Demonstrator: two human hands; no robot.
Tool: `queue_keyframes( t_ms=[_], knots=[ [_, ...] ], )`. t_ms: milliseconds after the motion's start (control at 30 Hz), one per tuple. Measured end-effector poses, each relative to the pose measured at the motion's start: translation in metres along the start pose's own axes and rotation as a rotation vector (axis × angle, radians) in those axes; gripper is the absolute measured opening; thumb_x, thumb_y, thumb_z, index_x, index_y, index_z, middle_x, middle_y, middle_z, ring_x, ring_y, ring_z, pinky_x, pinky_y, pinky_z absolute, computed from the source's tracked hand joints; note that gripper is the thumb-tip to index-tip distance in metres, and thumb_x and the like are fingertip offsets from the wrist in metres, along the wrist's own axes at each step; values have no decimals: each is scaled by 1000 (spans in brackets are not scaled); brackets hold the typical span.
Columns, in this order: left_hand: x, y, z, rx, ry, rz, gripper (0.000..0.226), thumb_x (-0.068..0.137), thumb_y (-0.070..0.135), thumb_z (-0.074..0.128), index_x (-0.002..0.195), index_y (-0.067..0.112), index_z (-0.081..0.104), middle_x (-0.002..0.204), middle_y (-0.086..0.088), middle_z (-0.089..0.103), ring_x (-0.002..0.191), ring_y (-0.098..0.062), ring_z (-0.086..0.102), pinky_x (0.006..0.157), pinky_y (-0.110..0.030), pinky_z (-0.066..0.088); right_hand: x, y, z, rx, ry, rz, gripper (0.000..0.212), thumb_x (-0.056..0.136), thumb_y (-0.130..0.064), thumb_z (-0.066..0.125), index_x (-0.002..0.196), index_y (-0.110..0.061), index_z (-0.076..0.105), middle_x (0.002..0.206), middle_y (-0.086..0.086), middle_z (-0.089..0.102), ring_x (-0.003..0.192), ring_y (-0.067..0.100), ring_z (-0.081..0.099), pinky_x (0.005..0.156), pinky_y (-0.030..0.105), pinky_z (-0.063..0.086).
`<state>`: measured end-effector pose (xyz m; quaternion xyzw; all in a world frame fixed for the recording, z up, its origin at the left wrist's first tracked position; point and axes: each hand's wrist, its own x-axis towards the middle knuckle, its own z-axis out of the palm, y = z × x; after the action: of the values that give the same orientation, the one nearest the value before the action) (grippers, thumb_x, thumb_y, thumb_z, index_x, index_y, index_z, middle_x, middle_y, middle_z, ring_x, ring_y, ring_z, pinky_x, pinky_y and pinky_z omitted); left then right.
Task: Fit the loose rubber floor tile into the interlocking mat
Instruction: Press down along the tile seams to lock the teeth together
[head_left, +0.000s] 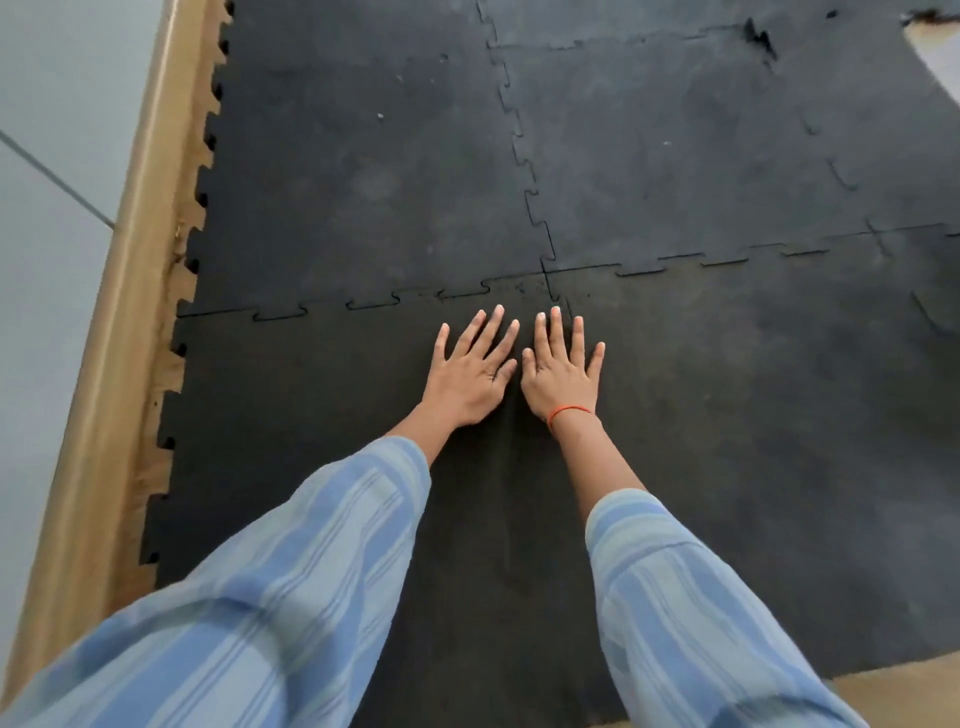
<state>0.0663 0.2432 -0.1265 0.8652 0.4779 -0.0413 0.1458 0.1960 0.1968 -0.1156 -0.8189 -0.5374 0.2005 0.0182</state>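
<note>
A black rubber floor tile (311, 405) lies flat at the near left of the interlocking mat (649, 156). Its far toothed edge meets the neighbouring tile along a seam (374, 302) that looks mostly seated. My left hand (470, 369) and my right hand (563, 371) press palm-down side by side on the tile's far right corner, fingers spread, holding nothing. My right fingertips reach the joint where several tiles meet (550, 283). A red thread circles my right wrist. Blue striped sleeves cover both forearms.
A tan skirting strip (114, 312) and a pale tiled wall (47, 156) run along the left, beside the mat's toothed outer edge (179, 332). Bare tan floor (893, 691) shows at the near right. A torn spot (759, 39) and a gap (935, 41) mark the far right.
</note>
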Motion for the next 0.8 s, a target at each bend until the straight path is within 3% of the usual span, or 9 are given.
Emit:
queue_keyframes(
  t_ms=[267, 367, 567, 800],
  knots=[
    [2, -2, -7, -30, -56, 29, 55, 102, 46, 14, 153, 36, -4, 161, 14, -14, 149, -8, -11, 118, -46, -11, 14, -8, -10, -26, -82, 28, 57, 101, -38, 13, 153, -27, -8, 162, -9, -16, 149, 19, -19, 118, 51, -12],
    [-6, -38, -13, -48, -5, -61, 56, 102, 45, 16, 154, 34, -3, 161, 13, -13, 149, -8, -9, 118, -44, -9, 25, -21, -14, -42, -84, -35, 57, 101, -39, 15, 154, -27, -5, 162, -7, -14, 149, 20, -16, 119, 51, -10],
    [-18, -79, -11, 12, -7, -113, 57, 100, 54, 10, 151, 39, -11, 160, 15, -20, 148, -10, -15, 114, -48, -15, 42, -48, 7, -116, -27, -150, 69, 94, -63, 11, 152, -33, -10, 161, -9, -17, 149, 21, -20, 116, 50, -15],
    [-19, -82, -24, 19, -54, -95, 66, 98, 60, 14, 153, 33, -9, 161, 12, -17, 149, -11, -11, 117, -49, -8, 39, -65, -3, -75, -78, -109, 68, 97, -58, 17, 154, -27, -5, 162, -8, -15, 149, 22, -17, 118, 56, -9]
  ],
)
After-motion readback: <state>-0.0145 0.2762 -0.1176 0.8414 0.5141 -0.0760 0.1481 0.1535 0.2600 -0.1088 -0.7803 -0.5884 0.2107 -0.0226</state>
